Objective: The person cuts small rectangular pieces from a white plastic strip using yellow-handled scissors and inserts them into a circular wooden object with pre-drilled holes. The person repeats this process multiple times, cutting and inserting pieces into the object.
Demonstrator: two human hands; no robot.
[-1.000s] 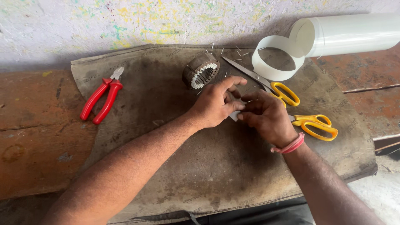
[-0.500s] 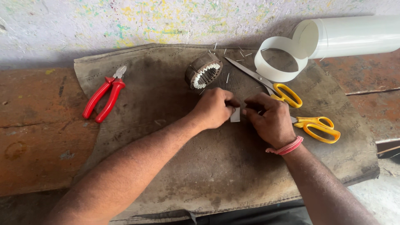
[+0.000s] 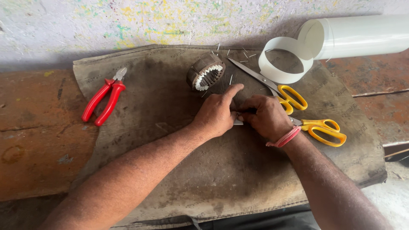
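Paint-flecked wall [image 3: 128, 25] backs a rust-stained bench [image 3: 38, 140], over which a worn cloth [image 3: 162, 106] is spread as a working pad that keeps small parts from rolling off. At the back right lies a white roll [image 3: 362, 36] on its side, its loose end curled into a loop [image 3: 281, 64], apparently where strips are drawn from. Two pairs of scissors [image 3: 315, 125] with yellow handles rest just right of the hands, within easy reach. Red pliers [image 3: 104, 98] lie well apart on the cloth's left edge. A slotted stator [image 3: 205, 71] sits tilted just beyond the fingers, white slivers scattered near it. The left hand [image 3: 217, 113] and right hand [image 3: 266, 117] meet at mid-cloth, fingers pinched together on a small white strip [image 3: 238, 122], pressed against the cloth, probably to crease it.
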